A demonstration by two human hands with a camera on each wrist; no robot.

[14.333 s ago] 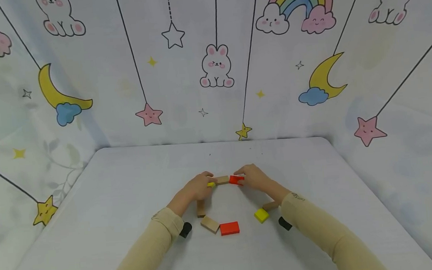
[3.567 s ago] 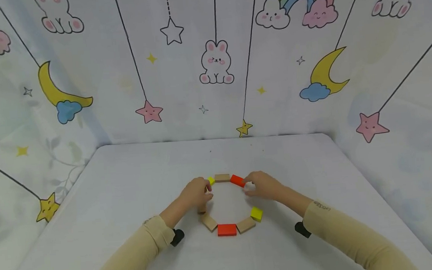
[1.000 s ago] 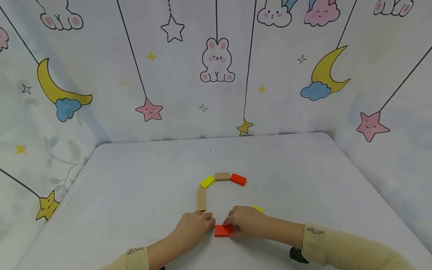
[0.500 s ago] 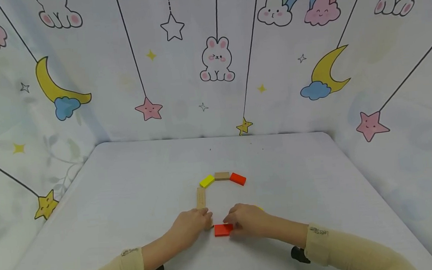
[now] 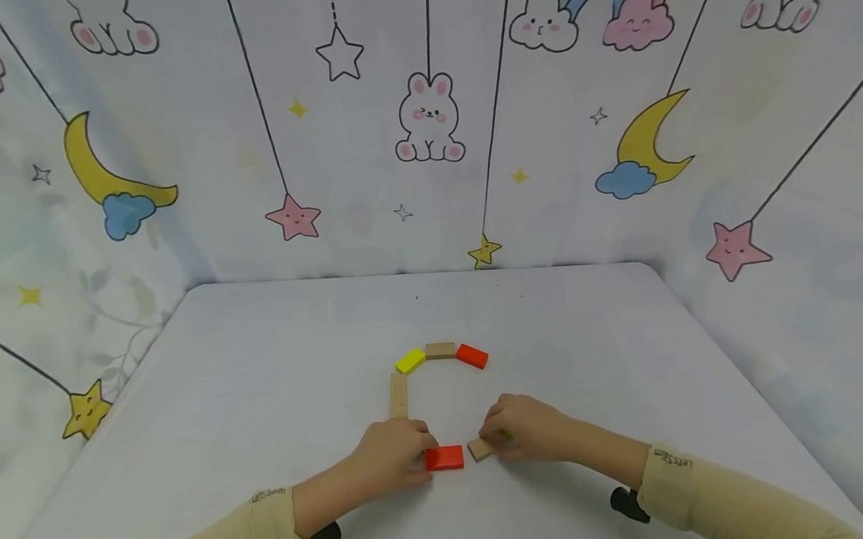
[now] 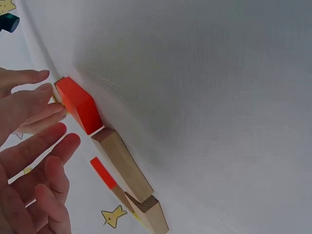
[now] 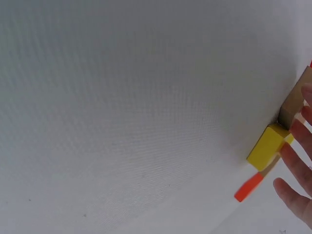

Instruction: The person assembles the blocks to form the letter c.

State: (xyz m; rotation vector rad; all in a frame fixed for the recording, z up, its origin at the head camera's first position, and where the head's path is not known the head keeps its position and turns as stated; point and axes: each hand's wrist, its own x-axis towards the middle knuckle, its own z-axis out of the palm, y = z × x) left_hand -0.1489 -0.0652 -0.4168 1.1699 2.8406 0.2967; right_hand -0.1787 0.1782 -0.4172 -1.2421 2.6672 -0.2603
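Observation:
In the head view my right hand (image 5: 533,429) pinches the right end of a light wooden block (image 5: 480,448), its fingertips curled over it. My left hand (image 5: 392,456) hovers at the left end of a red block (image 5: 445,458). In the left wrist view its fingers (image 6: 36,156) are relaxed and apart, beside the red block without gripping it. Another wooden block (image 6: 122,163) adjoins the red one there; the left hand hides it from the head camera. A yellow block (image 7: 265,148) sits by the right fingers in the right wrist view, covered from above by that hand.
Further round the ring stand an upright-running wooden block (image 5: 398,395), a yellow block (image 5: 411,361), a wooden block (image 5: 440,351) and a red block (image 5: 472,356). Everything lies on a white table (image 5: 293,337) before a patterned cloth backdrop (image 5: 363,157).
Since half a second ago my right hand has moved right, off the red block, uncovering the wooden block's end. Over the last seconds both hands came down from the ring's upper sides to its near side.

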